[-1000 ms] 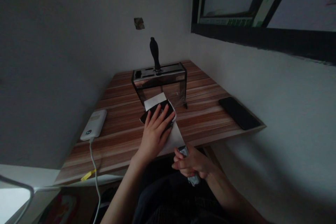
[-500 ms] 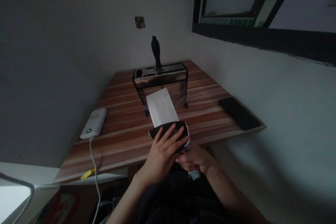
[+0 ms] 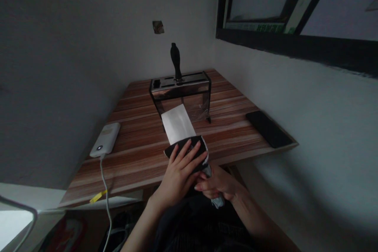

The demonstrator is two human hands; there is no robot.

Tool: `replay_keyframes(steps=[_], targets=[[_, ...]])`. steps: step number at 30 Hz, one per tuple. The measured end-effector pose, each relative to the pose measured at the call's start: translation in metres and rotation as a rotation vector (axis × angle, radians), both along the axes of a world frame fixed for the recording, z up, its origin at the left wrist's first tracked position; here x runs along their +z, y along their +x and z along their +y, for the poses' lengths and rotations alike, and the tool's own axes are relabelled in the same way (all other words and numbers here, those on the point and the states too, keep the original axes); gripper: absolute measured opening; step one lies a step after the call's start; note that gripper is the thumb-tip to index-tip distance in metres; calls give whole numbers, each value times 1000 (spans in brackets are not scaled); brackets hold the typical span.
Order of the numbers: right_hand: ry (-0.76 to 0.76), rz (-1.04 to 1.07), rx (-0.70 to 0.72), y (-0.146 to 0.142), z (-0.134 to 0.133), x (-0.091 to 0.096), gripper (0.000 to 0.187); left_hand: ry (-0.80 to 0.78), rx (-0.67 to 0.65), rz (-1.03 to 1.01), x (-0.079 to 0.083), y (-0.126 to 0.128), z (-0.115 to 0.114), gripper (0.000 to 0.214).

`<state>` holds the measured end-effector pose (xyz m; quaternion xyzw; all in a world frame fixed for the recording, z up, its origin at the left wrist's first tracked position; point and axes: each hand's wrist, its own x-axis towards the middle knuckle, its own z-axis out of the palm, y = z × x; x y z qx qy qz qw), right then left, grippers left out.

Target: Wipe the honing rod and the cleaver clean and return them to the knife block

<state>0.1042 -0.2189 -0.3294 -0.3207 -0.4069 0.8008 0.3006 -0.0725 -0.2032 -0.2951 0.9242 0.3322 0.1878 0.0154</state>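
Observation:
A flat, white, rectangular blade-like piece point(image 3: 178, 124) points away from me over the table. Its near end goes under a black piece point(image 3: 184, 140) with a curved far edge and a pale right edge. My left hand point(image 3: 177, 175) lies on the black piece with its fingers stretched and spread; its thumb is hidden. Below and to the right, my right hand point(image 3: 217, 183) has its fingers wrapped round a pale blue-grey, handle-like end point(image 3: 217, 201). How this end joins the white piece is covered by my hands.
A metal-and-black frame with an upright black handle point(image 3: 175, 61) stands at the back of the wood-grain table point(image 3: 136, 126). A white power bank point(image 3: 105, 139) with a cable lies at the left, a dark phone point(image 3: 268, 129) at the right. Walls border the table.
Both hands have shifted slightly left, along with the white piece and the black piece. The white piece's far end sits a little lower in view. The view itself has moved slightly.

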Motion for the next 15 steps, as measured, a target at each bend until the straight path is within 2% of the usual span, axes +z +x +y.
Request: replay_keyframes(steps=[5,10,15], targets=[[-33,119,19,-8,-5,12,43,-28,51,-42,3,-7,10,54],[-100,172,45,-10,-8,10,45,-38,87,-117,11,-13,27,50],[-103,185,35,-10,-12,5,44,-26,125,-182,17,-15,48,47]])
